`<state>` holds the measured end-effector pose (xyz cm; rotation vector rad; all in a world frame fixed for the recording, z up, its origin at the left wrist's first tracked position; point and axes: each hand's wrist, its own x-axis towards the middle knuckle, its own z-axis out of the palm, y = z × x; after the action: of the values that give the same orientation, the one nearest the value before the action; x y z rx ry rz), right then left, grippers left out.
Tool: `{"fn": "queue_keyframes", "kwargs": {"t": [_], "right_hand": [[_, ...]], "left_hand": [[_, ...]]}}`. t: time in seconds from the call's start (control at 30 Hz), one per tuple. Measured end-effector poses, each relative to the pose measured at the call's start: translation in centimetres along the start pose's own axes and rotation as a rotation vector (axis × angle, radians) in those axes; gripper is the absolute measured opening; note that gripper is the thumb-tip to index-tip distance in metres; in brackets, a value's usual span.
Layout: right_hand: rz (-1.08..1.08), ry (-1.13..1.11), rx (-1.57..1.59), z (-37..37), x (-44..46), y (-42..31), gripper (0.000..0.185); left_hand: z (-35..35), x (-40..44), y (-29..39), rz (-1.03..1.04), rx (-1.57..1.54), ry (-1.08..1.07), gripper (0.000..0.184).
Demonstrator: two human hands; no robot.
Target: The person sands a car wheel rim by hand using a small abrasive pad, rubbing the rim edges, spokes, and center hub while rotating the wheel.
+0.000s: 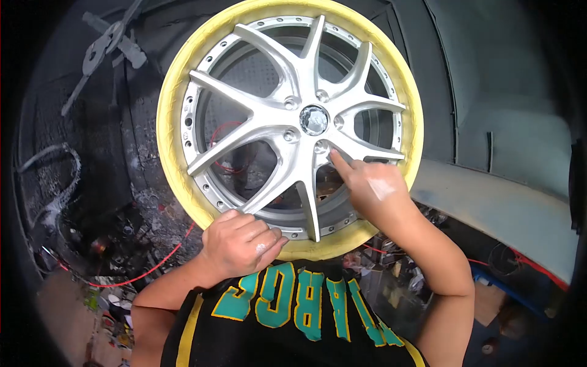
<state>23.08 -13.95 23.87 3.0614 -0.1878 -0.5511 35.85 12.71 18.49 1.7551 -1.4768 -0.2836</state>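
A silver alloy wheel rim (269,119) with split spokes fills the middle, its outer lip wrapped in yellow masking tape (171,147). My left hand (241,241) is closed over the lower left edge of the wheel, fingers curled round the taped lip and the base of a spoke. The index finger of my right hand (374,189) is stretched out, its tip touching the hub beside a lug hole (321,146), below the round center cap area (314,120). The other right fingers are bent and partly hidden. Whitish residue marks the backs of both hands.
A thin red hose (147,275) runs behind the wheel at lower left. Dark, paint-spattered sheeting (92,171) lies to the left. A grey panel (489,202) stands at right. Scattered debris (113,312) covers the floor below.
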Motion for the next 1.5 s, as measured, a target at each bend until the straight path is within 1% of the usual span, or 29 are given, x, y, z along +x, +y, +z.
{"fn": "queue_keyframes", "kwargs": {"t": [0.07, 0.13, 0.2, 0.27, 0.33, 0.4, 0.47, 0.53, 0.6, 0.63, 0.7, 0.73, 0.8, 0.83, 0.9, 0.97, 1.03, 1.07, 1.13, 1.2, 1.27, 1.3, 1.33, 1.4, 1.47, 1.5], "right_hand": [[0.044, -0.188, -0.056, -1.7, -1.0, 0.5, 0.059], [-0.003, -0.166, -0.057, -1.1, -0.3, 0.7, 0.06], [-0.059, -0.085, -0.06, -0.4, 1.4, 0.6, 0.061], [-0.095, -0.107, -0.067, -0.7, 0.9, 1.6, 0.06], [-0.132, -0.139, -0.078, -1.2, 0.6, 1.7, 0.058], [-0.055, -0.184, -0.079, -1.3, 0.0, 1.2, 0.057], [-0.041, -0.163, -0.066, -0.8, 1.4, 0.6, 0.057], [-0.029, -0.141, -0.042, -1.0, 2.1, 0.5, 0.057], [0.048, -0.301, -0.004, -2.2, 0.9, 0.7, 0.057], [0.052, -0.301, -0.006, -3.2, 0.0, 0.7, 0.057], [0.04, -0.234, 0.228, -4.3, -2.0, 0.5, 0.049], [0.05, -0.227, 0.234, -3.8, -2.2, 0.3, 0.049], [0.158, -0.003, 0.56, -2.3, -1.2, -0.4, 0.047], [0.239, 0.007, 0.601, -0.8, -0.5, -0.7, 0.047], [0.277, 0.005, 0.651, 2.2, 1.3, -1.8, 0.048], [0.323, 0.006, 0.715, 3.9, 1.1, -3.1, 0.049], [0.219, 0.159, 0.679, 4.6, -0.5, -4.7, 0.052], [0.239, 0.174, 0.694, 4.4, -0.9, -5.0, 0.052], [0.255, 0.116, 0.687, 3.8, -1.7, -5.9, 0.055], [0.285, 0.14, 0.713, 4.9, -0.5, -5.6, 0.056], [0.272, 0.221, 0.744, 5.5, 0.4, -5.0, 0.054], [0.253, 0.346, 0.789, 6.1, -0.3, -5.3, 0.053], [0.275, 0.359, 0.801, 5.8, -0.9, -5.5, 0.053], [0.243, 0.269, 0.87, 5.3, -1.6, -5.8, 0.053], [0.257, 0.295, 0.848, 6.0, -0.6, -5.5, 0.052], [0.304, 0.266, 0.825, 6.2, 0.4, -5.3, 0.052]], "left_hand": [[0.2, -0.2, -0.2, -0.016, -0.005, 0.029, 0.017], [-0.1, -0.1, -0.3, 0.001, -0.002, 0.048, 0.018], [-0.1, -0.2, -0.4, -0.002, 0.016, 0.067, 0.019], [-0.3, -0.3, -0.6, 0.014, 0.028, 0.04, 0.016], [-0.1, -0.6, -0.9, 0.021, 0.03, 0.069, 0.016], [0.2, -0.9, -0.7, 0.037, 0.032, 0.09, 0.015], [-0.1, -0.5, -0.7, -0.002, 0.034, 0.102, 0.017], [-0.1, -0.6, -0.8, 0.007, 0.033, 0.092, 0.016], [0.2, -0.8, -0.8, 0.042, 0.023, 0.113, 0.013], [0.0, -0.6, -0.8, 0.046, 0.02, 0.115, 0.013], [-0.2, -0.5, -0.6, 0.0, 0.03, 0.092, 0.013], [-0.1, -0.5, -0.6, 0.011, 0.031, 0.083, 0.013], [-0.2, -0.2, -0.6, -0.003, 0.054, 0.083, 0.013], [-0.1, 0.0, -0.6, 0.009, 0.054, 0.072, 0.013], [0.2, 0.0, -0.3, 0.022, 0.025, 0.071, 0.015], [0.2, 0.2, -0.1, 0.023, 0.043, 0.018, 0.015], [-0.1, 0.6, 0.0, 0.033, 0.06, -0.045, 0.014], [-0.1, 0.7, 0.0, 0.021, 0.066, -0.058, 0.014], [-0.1, 0.8, -0.1, 0.021, 0.077, -0.093, 0.014], [0.1, 0.7, 0.1, 0.004, 0.073, -0.078, 0.013], [0.3, 0.7, 0.3, 0.016, 0.067, -0.099, 0.013], [0.3, 0.9, 0.3, 0.014, 0.057, -0.101, 0.013], [0.3, 1.0, 0.3, 0.032, 0.058, -0.122, 0.013], [0.4, 0.7, 0.1, 0.027, 0.064, -0.132, 0.014], [0.5, 0.7, 0.2, 0.038, 0.082, -0.148, 0.014], [0.6, 0.7, 0.3, 0.031, 0.088, -0.144, 0.013]]}}
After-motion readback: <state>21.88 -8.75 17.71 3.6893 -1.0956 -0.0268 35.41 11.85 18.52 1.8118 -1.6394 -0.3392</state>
